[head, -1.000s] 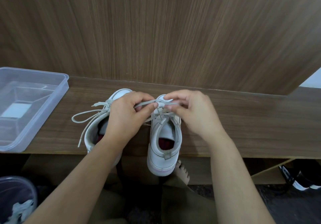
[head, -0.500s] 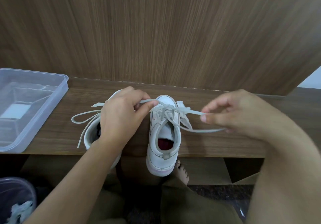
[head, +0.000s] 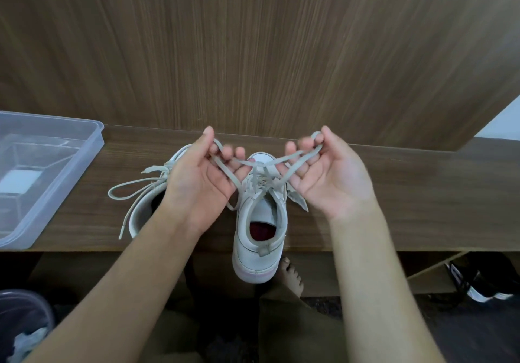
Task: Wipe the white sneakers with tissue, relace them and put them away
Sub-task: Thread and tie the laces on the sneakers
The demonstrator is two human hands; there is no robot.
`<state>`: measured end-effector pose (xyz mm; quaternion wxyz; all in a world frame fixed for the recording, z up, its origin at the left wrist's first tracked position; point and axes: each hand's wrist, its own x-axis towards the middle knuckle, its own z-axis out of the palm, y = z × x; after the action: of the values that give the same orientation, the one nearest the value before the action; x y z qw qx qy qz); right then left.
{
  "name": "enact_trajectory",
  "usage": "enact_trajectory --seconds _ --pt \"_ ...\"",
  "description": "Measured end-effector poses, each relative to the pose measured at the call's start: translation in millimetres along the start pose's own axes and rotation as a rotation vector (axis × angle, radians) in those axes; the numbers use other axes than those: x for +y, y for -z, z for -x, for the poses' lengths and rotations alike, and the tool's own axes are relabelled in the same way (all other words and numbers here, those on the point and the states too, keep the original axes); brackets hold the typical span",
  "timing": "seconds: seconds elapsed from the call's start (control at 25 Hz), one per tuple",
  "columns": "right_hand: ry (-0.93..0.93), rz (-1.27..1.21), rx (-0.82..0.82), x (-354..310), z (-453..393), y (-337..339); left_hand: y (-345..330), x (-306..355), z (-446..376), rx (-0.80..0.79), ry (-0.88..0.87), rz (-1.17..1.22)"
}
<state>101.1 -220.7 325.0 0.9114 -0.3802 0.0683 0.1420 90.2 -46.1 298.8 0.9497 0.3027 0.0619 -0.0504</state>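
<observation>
Two white sneakers stand side by side on a wooden shelf (head: pixel 408 199), heels toward me. The right sneaker (head: pixel 260 238) juts over the shelf's front edge and shows a dark red insole. My left hand (head: pixel 206 178), palm up, holds a loop of its lace (head: pixel 225 165). My right hand (head: pixel 329 174), also palm up, pinches the other loop of that lace (head: pixel 302 155) above the toe. The left sneaker (head: pixel 149 202) is mostly hidden under my left wrist; its tied lace (head: pixel 128 191) trails out to the left.
A clear plastic box (head: pixel 42 174) sits at the shelf's left end. A wood panel wall (head: pixel 253 47) rises right behind the shelf. Below, a bin with crumpled tissue (head: pixel 25 331) is at lower left, dark shoes (head: pixel 478 281) at lower right, and a bare foot (head: pixel 291 274).
Both hands pulled the lace ends apart, then turned palm up and came back over the right sneaker, each now holding a loop of lace.
</observation>
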Motion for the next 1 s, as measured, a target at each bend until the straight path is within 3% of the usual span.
enact_trajectory --seconds 0.2,0.4,0.48,0.56,0.64,0.72,0.8,0.88,1.0 --pt "0.111 -0.279 0.291 -1 -12 23 8 1 -9 0.132 -0.078 0.007" --pt "0.107 -0.275 0.526 7 -16 46 13 4 -12 0.301 -0.142 -0.235" --pt "0.183 0.056 0.504 3 -13 39 13 0 -10 0.2 -0.252 -0.479" --pt "0.363 0.631 0.416 -7 -4 22 12 -4 -6 0.049 -0.355 -0.792" --pt "0.558 1.161 0.301 -18 8 4 9 -7 -3 -0.126 -0.384 -1.1" --pt "0.746 1.474 0.235 -22 18 -12 3 -8 3 -0.307 -0.339 -1.336" --pt "0.895 1.541 0.154 -21 26 -25 -1 -8 8 -0.41 -0.306 -1.481" --pt "0.95 1.452 0.044 -21 26 -29 -6 -8 11 -0.417 -0.302 -1.489" --pt "0.934 1.34 0.053 -22 16 -14 -3 -4 8 -0.345 -0.216 -1.125"
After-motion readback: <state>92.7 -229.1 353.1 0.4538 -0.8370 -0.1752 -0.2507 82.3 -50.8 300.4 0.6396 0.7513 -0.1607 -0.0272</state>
